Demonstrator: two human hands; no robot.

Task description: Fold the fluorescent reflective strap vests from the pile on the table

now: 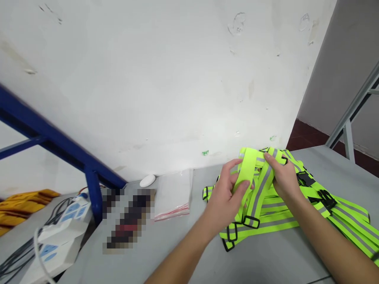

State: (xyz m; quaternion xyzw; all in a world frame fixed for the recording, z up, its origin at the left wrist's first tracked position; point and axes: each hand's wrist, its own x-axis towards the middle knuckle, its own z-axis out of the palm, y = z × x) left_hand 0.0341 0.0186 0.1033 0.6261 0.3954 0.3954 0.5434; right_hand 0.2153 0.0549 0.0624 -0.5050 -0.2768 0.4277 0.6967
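— Both hands are closed on that strap vest (257, 177), far right on the table (183, 244)?
— Yes, left hand (226, 197) and right hand (282, 177) pinch it. Looks light, floppy; best gripped by the webbing near the buckles (325, 197).

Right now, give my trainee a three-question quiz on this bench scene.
1. True or false: both hands grip the same bundle of yellow-green straps.
2. Which lies nearest the left hand? A) the stack of clear bags B) the power strip C) the orange cloth
3. Fill in: the white oval object lies at the foot of the ____.

Key
1. True: the right hand pinches the top of the bundle while the left hand holds it from the side.
2. A
3. wall
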